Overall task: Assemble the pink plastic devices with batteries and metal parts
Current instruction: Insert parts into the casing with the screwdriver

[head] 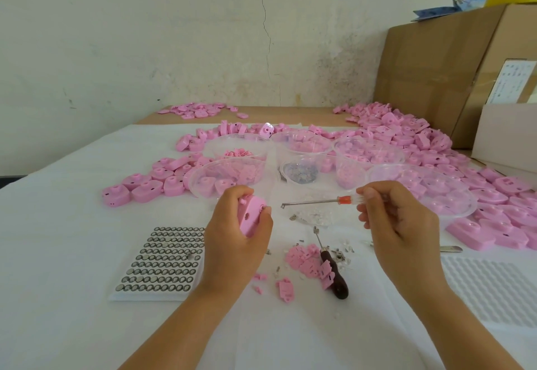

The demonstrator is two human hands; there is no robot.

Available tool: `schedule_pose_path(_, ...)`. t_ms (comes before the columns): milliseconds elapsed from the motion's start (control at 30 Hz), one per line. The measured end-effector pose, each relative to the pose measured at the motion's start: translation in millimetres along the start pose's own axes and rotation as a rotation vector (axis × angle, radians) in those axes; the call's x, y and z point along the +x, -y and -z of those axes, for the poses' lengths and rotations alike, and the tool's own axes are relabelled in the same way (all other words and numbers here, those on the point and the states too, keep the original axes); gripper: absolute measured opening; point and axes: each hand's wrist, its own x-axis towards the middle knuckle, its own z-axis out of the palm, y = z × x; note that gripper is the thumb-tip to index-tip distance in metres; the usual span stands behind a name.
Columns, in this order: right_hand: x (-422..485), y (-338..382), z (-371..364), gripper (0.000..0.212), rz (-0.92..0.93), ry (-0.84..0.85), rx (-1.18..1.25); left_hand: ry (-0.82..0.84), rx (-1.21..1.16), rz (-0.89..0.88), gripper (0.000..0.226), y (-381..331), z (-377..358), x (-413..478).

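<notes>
My left hand [236, 233] grips a pink plastic device [250, 215], held upright above the table with its flat face turned right. My right hand [398, 224] pinches a screwdriver [319, 201] with a clear and orange handle; its thin shaft points left, and the tip ends a short gap from the device. A tray of button batteries [162, 262] lies below my left hand. Loose pink covers [305, 262] and small metal parts [340, 255] are scattered between my hands.
A dark-handled tool [334, 274] lies among the pink covers. Several clear plastic bowls [229, 178] hold pink and metal parts behind my hands. Pink devices are heaped at the right [436, 149] and left [145, 186]. Cardboard boxes [430, 73] stand at the back right. A white dimpled tray [491, 288] sits at the right edge.
</notes>
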Motion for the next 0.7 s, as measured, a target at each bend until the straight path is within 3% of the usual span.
schedule_pose_path(167, -5.6, -3.8, -6.7, 0.009, 0.186, 0.13, -0.275, -0.027, 0.014, -0.014, 0.034, -0.6, 0.4, 0.5)
schedule_pose_path(267, -7.3, -5.5, -8.9, 0.008, 0.203, 0.194, -0.337, -0.026, 0.016, -0.021, 0.034, -0.9, 0.2, 0.8)
schedule_pose_path(700, -5.5, -8.2, -6.2, 0.01, 0.17, 0.116, -0.302, -0.016, 0.021, -0.003, 0.032, 0.5, 0.1, -0.1)
